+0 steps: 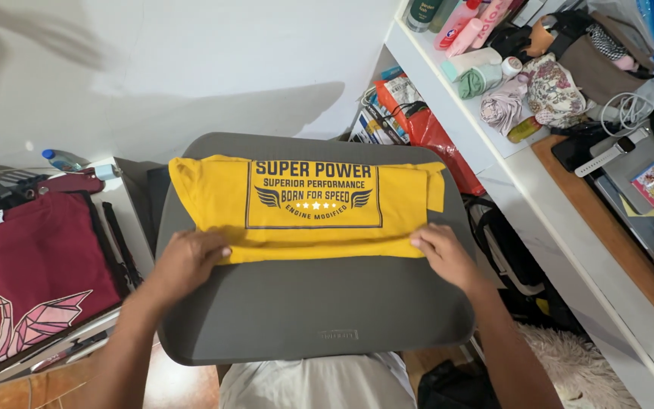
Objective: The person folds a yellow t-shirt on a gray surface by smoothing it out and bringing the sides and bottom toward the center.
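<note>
Yellow T-shirt, folded into a wide band, dark printed panel facing up, lies across the far half of a grey padded board. Near edge of the shirt runs straight between both hands.

Left hand: palm down on the board, fingers together, fingertips touching the shirt's lower left edge; whether it pinches the fabric, cannot tell. Right hand: fingers curled onto the lower right corner of the fold, thumb side hidden, grip unclear.

Left of the board: maroon T-shirt with a pink origami-swan print, flat on a low surface; a small plastic bottle beyond it. Right: white shelf crowded with toiletry bottles and bundled cloths; red bag below; dark backpack on the floor.
</note>
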